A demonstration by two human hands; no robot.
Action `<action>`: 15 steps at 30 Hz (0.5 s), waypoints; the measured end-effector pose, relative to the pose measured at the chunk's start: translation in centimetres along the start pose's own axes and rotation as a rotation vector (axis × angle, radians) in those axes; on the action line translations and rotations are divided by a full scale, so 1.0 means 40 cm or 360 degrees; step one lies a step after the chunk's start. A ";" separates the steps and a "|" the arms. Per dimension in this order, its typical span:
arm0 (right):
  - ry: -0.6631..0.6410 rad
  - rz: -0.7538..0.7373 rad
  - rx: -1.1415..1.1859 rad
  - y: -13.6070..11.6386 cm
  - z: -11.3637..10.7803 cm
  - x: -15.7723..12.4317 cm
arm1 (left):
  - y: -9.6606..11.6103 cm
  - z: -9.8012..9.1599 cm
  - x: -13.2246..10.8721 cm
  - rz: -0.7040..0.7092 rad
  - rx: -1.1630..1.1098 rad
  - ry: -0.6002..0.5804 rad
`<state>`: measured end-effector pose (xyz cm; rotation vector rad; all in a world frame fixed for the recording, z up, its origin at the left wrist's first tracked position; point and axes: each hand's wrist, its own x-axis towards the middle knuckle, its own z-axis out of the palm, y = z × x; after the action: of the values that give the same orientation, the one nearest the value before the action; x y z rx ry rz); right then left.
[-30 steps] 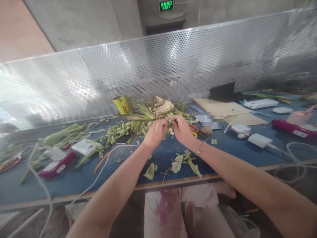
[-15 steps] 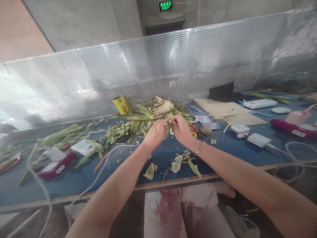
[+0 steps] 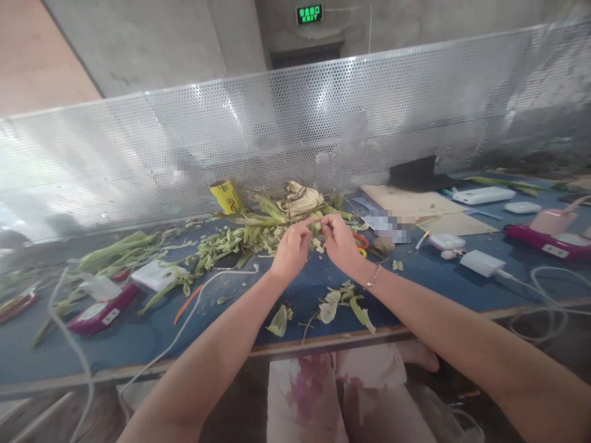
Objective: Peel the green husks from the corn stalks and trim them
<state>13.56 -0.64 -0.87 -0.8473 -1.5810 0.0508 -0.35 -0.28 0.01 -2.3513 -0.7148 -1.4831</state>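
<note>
My left hand [image 3: 293, 247] and my right hand [image 3: 340, 241] meet over the middle of the blue table, both with fingers pinched. Between the fingertips is a small green plant piece [image 3: 316, 227], mostly hidden by the fingers. Behind the hands lies a heap of green husk-like leaves [image 3: 265, 229], with a dry pale husk [image 3: 300, 200] on top. Several knotted green strips [image 3: 222, 244] spread out to the left of my left hand. Close to my right hand show the red and yellow handles of scissors [image 3: 361, 241]. Torn leaf scraps [image 3: 330, 307] lie near the table's front edge.
A perforated metal screen [image 3: 207, 135] stands along the back. On the left are a magenta power strip [image 3: 108, 311], a white box [image 3: 157, 275] and a white cable [image 3: 198, 301]. Brown paper [image 3: 413, 203], white chargers [image 3: 483, 261] and another magenta strip [image 3: 549, 241] occupy the right.
My hands stay together in nearly the same place, with the fingers slightly shifted; the left hand is turned a little more upright. The things on the table have not moved.
</note>
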 end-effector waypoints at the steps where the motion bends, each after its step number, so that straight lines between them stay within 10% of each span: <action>1: -0.0002 -0.0018 -0.0003 0.000 -0.001 0.000 | 0.003 -0.001 0.001 -0.0031 -0.0007 0.0002; 15: -0.0106 0.0062 0.0141 -0.022 -0.011 0.001 | -0.011 -0.009 -0.002 0.0120 0.0048 0.0062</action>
<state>13.51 -1.44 -0.31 -0.8146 -1.6121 0.1772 -0.89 -0.08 0.08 -2.2941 -0.6277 -1.4718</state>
